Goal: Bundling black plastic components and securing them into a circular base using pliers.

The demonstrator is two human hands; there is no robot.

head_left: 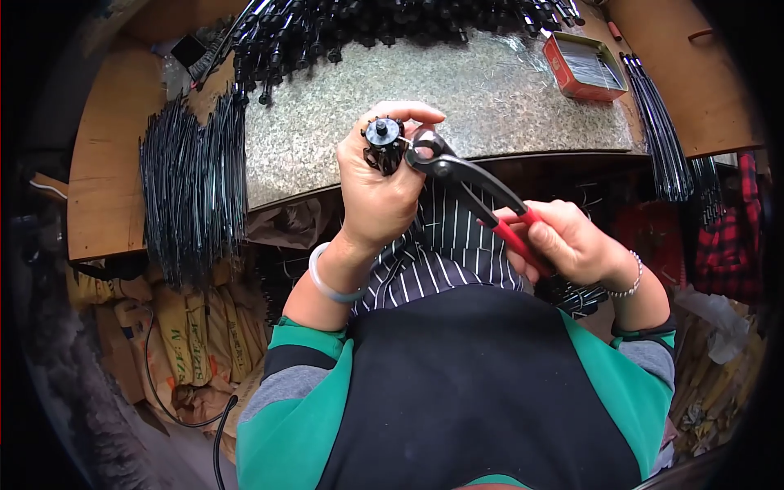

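Observation:
My left hand (374, 189) is wrapped round a black umbrella frame (382, 132), held upright over the near edge of the table. Its round grey hub with a dark centre faces up, and black rib ends circle it; the lower part is hidden by the hand and apron. My right hand (569, 243) grips the red handles of black-headed end-cutting pincers (483, 181). The pincers' jaws meet the right side of the hub, beside the left fingers, where a short bit of thin wire shows. Whether the jaws close on that wire I cannot tell.
A speckled grey tabletop (302, 155) lies ahead. Along its far side are heaped black umbrella frames (359, 24). Thin black ribs (192, 188) hang over the left edge, more rods (660, 131) at right. A red box (584, 67) holds thin wires. Brown sacks (196, 335) stand lower left.

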